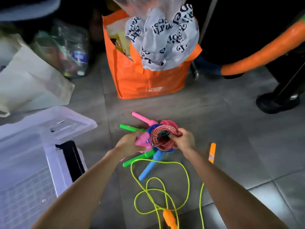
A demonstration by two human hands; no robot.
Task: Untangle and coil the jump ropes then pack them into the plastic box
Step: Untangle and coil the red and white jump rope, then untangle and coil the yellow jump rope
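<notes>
Head view: a person's left hand (130, 143) and right hand (184, 140) hold between them a bundle of coiled jump ropes (165, 128) low over the grey tiled floor (231, 129); whether the bundle touches the floor cannot be told. The left fingers (139, 133) curl round the bundle's left side at a pale pink plastic handle (142, 142). The right fingers (176, 134) are curled on the right edge of the uppermost coil, a red-and-white braided cord (162, 144). A second pink plastic handle (142, 118), two green plastic handles (130, 128) and a blue plastic handle (149, 166) stick out of the bundle. Nearer the person, a loose yellow-green cord (158, 192) with orange plastic handles (170, 219) lies in open loops on the floor. The translucent plastic box (24, 146) stands at the left side of the floor, well apart from the bundle. Beyond the bundle stands an orange fabric shopping bag (148, 80) holding a grey plastic bag with black lettering (165, 38). A white cloth bag (33, 80) lies behind the box.
</notes>
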